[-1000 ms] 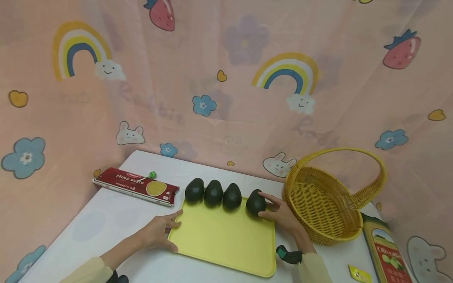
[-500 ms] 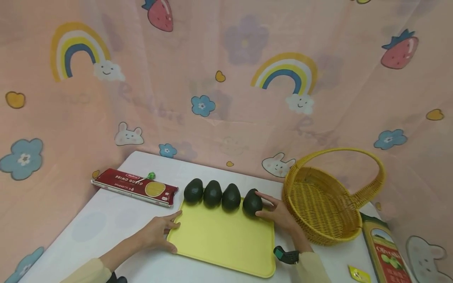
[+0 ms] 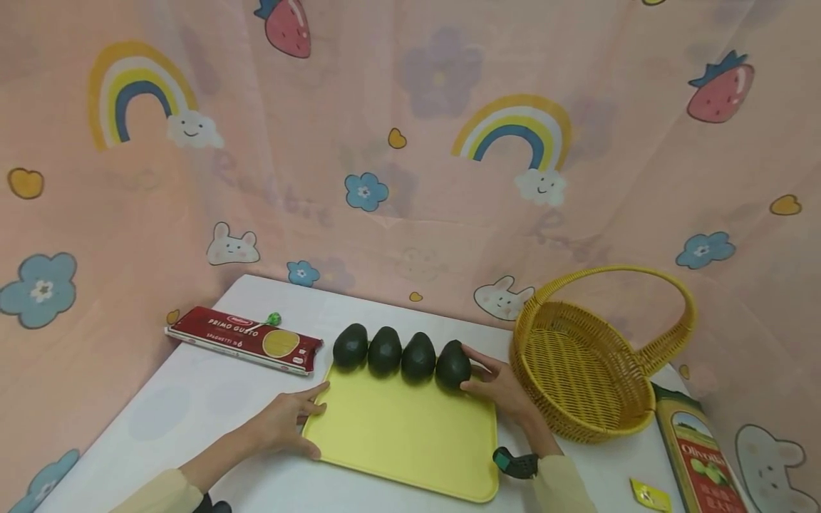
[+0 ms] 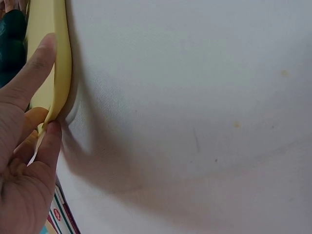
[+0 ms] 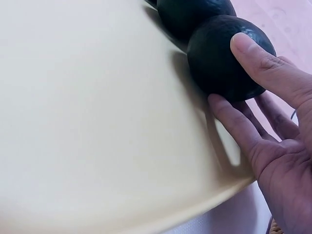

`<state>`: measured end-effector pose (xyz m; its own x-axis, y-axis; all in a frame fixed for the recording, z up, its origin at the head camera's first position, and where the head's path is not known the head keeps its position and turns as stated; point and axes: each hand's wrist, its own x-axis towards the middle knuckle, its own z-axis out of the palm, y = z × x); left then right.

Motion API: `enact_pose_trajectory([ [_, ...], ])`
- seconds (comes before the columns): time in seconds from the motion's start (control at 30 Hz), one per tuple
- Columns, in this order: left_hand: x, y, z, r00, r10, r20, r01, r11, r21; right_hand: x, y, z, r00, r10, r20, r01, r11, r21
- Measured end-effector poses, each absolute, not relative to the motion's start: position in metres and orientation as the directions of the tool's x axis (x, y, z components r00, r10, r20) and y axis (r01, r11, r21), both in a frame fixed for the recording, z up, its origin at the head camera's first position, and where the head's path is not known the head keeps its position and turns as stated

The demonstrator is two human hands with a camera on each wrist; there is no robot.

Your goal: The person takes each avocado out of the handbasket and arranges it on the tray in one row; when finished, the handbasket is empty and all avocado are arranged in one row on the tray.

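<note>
Dark green avocados stand in a row along the far edge of a yellow tray (image 3: 398,442). My right hand (image 3: 503,388) holds the rightmost avocado (image 3: 452,367), its thumb and fingers around the right side. In the right wrist view, my thumb lies on this avocado (image 5: 226,63), which appears to touch the neighbouring avocado (image 5: 190,14). At the tray's left side, my left hand (image 3: 282,422) grips the rim. The left wrist view shows the thumb and fingers at the tray rim (image 4: 62,73); part of the hand is cut off.
A red spaghetti pack (image 3: 246,340) with a small green-topped item (image 3: 274,318) on it lies at the left. Right of the tray stands a yellow wicker basket (image 3: 584,377). A tall olive-labelled package (image 3: 702,456) and a small yellow packet (image 3: 651,494) lie farther right.
My right hand has slid the rightmost avocado left along the tray's far edge, closing the gap to its neighbour. The left hand stays at the tray's rim.
</note>
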<state>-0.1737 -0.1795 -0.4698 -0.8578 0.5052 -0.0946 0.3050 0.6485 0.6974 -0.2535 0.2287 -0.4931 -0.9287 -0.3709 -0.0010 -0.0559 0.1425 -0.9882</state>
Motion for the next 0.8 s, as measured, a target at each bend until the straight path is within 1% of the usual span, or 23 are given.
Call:
enact_pose_trajectory([
  [0.37,-0.1743,-0.1789,-0.4698,-0.864,0.491,-0.114,0.296,0.677,0.674,-0.2497,0.2357,-0.4948,-0.928,-0.37,0.041,-0.087,0.107,-0.99],
  [0.57,-0.1734,-0.1788,-0.4704,-0.864,0.489,-0.119,0.287,0.673,0.682,-0.2498,0.2321,-0.4988,-0.922,-0.38,0.068,-0.115,0.103,-0.988],
  [0.8,-0.1737,-0.1793,-0.471,-0.858,0.502,-0.11,0.298,0.661,0.689,-0.2491,0.2305,-0.4977,-0.929,-0.366,0.061,-0.092,0.068,-0.993],
])
